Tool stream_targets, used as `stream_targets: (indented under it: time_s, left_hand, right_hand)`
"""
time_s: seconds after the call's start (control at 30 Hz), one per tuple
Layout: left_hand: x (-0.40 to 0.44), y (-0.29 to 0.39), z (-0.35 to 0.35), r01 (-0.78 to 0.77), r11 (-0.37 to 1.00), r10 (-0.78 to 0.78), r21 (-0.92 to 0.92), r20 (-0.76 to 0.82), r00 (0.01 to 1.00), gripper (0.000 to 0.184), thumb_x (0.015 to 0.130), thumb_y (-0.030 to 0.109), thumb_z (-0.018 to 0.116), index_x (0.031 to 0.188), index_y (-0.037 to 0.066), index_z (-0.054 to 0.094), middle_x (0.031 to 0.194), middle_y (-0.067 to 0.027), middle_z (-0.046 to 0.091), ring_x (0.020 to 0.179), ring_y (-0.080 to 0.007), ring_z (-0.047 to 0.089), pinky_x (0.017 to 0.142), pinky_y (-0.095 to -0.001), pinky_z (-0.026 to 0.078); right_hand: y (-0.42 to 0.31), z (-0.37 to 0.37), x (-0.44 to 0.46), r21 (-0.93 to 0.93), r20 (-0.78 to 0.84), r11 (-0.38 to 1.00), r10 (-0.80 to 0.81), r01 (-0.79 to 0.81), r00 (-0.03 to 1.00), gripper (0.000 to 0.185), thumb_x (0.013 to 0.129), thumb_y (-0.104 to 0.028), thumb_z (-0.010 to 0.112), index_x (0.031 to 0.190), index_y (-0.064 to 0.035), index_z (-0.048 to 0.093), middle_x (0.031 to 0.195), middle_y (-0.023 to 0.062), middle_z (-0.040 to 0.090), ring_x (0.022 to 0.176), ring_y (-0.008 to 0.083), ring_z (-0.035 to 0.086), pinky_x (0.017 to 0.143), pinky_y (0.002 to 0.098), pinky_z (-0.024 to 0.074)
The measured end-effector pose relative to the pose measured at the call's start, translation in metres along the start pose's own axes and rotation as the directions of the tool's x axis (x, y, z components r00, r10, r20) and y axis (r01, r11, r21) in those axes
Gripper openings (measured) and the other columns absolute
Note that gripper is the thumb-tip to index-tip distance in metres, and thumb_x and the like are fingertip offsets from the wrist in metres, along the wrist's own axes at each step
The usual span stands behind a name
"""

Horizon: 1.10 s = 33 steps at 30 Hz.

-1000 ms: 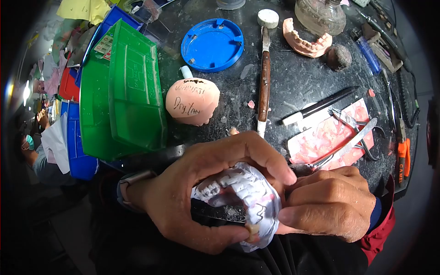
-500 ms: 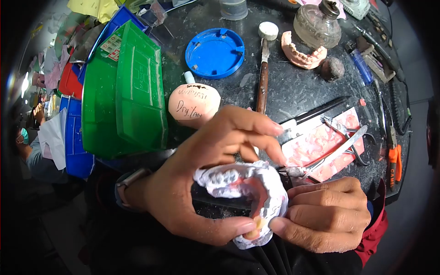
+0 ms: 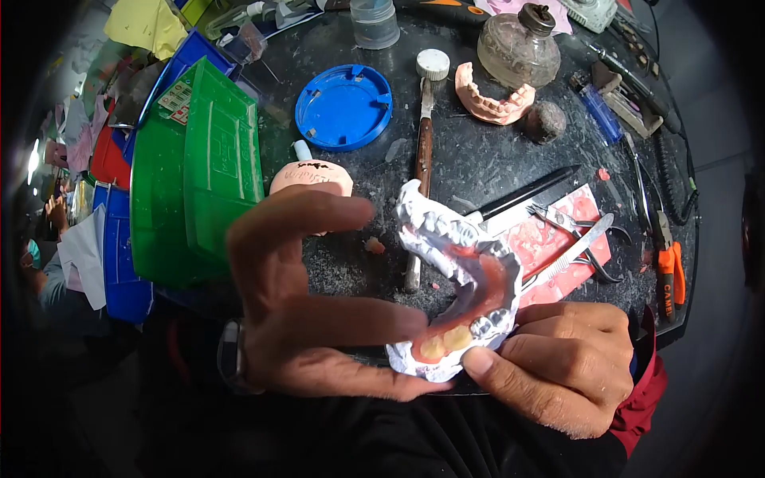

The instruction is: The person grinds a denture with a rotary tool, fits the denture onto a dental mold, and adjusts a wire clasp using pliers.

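Observation:
A white plaster dental model is tilted up in front of me, its arch opening to the left. A pink denture base with two yellowish teeth sits on it. My right hand grips the model's right edge, thumb below the teeth and the other fingers curled. At the left edge, my left hand has its fingers spread wide. One blurred fingertip is close to the pink base and the thumb lies along the lower rim; whether they press on it is unclear.
Behind the model lie pliers and a metal blade tool on a pink-stained sheet. A brown-handled knife, blue lid, second dental cast and glass burner stand farther back. Green bin is left, orange-handled pliers right.
My left fingers have come off the model's top and spread out to the left, the thumb leaving the yellowish teeth. The model has tipped up, still in my right hand. The view has shifted.

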<state>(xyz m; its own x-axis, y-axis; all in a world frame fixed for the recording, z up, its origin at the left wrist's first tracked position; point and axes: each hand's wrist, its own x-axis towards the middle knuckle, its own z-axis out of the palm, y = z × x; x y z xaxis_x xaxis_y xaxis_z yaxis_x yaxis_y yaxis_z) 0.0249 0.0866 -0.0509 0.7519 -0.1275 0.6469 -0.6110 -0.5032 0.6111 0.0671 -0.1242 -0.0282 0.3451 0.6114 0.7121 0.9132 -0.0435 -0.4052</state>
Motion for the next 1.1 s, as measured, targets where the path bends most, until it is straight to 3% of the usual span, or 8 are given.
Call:
stream_targets:
  time_s: [0.03, 0.13, 0.27, 0.5, 0.8, 0.9, 1.1]
  left_hand:
    - [-0.002, 0.003, -0.002, 0.028, 0.999, -0.029, 0.017, 0.031, 0.999, 0.049, 0.046, 0.03, 0.089, 0.087, 0.02, 0.065, 0.125, -0.0203, 0.041, 0.119, -0.0312, 0.04, 0.092, -0.0424, 0.041]
    - [0.005, -0.004, -0.002, -0.057, 0.997, 0.049, 0.055, 0.135, 0.99, 0.054, 0.047, 0.014, 0.089, 0.09, 0.02, 0.057, 0.124, -0.0222, 0.042, 0.117, -0.036, 0.045, 0.092, -0.0439, 0.045]
    - [0.006, -0.01, 0.008, -0.052, 0.999, 0.053, -0.013, 0.103, 0.993, 0.047, 0.052, -0.001, 0.085, 0.085, 0.02, 0.058, 0.125, -0.0218, 0.043, 0.121, -0.0396, 0.044, 0.093, -0.044, 0.046]
    - [0.012, -0.01, 0.009, 0.12, 0.909, -0.026, -0.399, 0.232, 0.972, 0.022, 0.075, 0.012, 0.073, 0.09, 0.01, 0.057, 0.126, -0.0323, 0.038, 0.122, -0.0452, 0.04, 0.089, -0.049, 0.049]
    - [0.005, -0.011, 0.012, 0.212, 0.819, -0.065, -0.534, 0.28, 0.958, 0.041, 0.07, 0.0, 0.075, 0.102, 0.014, 0.053, 0.123, -0.0315, 0.04, 0.124, -0.0454, 0.036, 0.085, -0.051, 0.052]
    - [0.007, -0.013, 0.01, 0.198, 0.843, -0.03, -0.5, 0.323, 0.946, 0.043, 0.07, 0.002, 0.076, 0.102, 0.015, 0.05, 0.121, -0.0301, 0.043, 0.124, -0.0455, 0.037, 0.085, -0.0512, 0.052]
    - [0.005, -0.014, 0.009, 0.315, 0.739, -0.071, -0.595, 0.397, 0.915, 0.039, 0.073, 0.013, 0.076, 0.1, 0.017, 0.048, 0.117, -0.0291, 0.046, 0.121, -0.0457, 0.039, 0.084, -0.0519, 0.052]
  right_hand:
    - [0.0, -0.001, 0.0, -0.011, 0.007, 1.0, -0.002, 0.002, 1.0, 0.026, 0.058, 0.0, 0.07, 0.083, 0.0049, 0.068, 0.065, 0.005, 0.052, 0.049, 0.0114, 0.053, 0.041, 0.0215, 0.0452]
    - [0.0, -0.001, 0.0, -0.034, 0.009, 0.999, -0.005, 0.005, 1.0, 0.026, 0.058, -0.002, 0.07, 0.083, 0.0043, 0.068, 0.064, 0.0044, 0.052, 0.048, 0.0112, 0.051, 0.04, 0.0208, 0.0425]
    - [0.001, 0.0, 0.0, -0.04, -0.002, 0.999, 0.004, -0.005, 1.0, 0.027, 0.058, -0.003, 0.069, 0.084, 0.0039, 0.069, 0.063, 0.0036, 0.05, 0.047, 0.0107, 0.05, 0.039, 0.0202, 0.0403]
    - [0.0, 0.002, 0.0, -0.08, -0.01, 0.997, -0.022, 0.021, 1.0, 0.026, 0.058, -0.003, 0.07, 0.084, 0.0027, 0.068, 0.064, 0.0031, 0.051, 0.047, 0.0099, 0.05, 0.039, 0.0192, 0.0376]
    - [-0.003, -0.003, 0.0, -0.058, 0.043, 0.998, 0.012, -0.01, 0.999, 0.029, 0.059, -0.004, 0.069, 0.087, 0.0018, 0.069, 0.065, 0.002, 0.051, 0.049, 0.01, 0.05, 0.04, 0.02, 0.0379]
    - [-0.004, -0.003, 0.001, -0.065, 0.054, 0.998, 0.009, -0.006, 0.999, 0.03, 0.059, -0.006, 0.069, 0.088, 0.0012, 0.069, 0.065, 0.0014, 0.05, 0.049, 0.0099, 0.049, 0.04, 0.0201, 0.0375]
    - [-0.004, -0.004, 0.002, -0.092, 0.049, 0.996, 0.007, -0.002, 0.999, 0.03, 0.06, -0.007, 0.07, 0.09, -0.0016, 0.069, 0.068, 0.0008, 0.051, 0.052, 0.0095, 0.049, 0.042, 0.02, 0.0372]
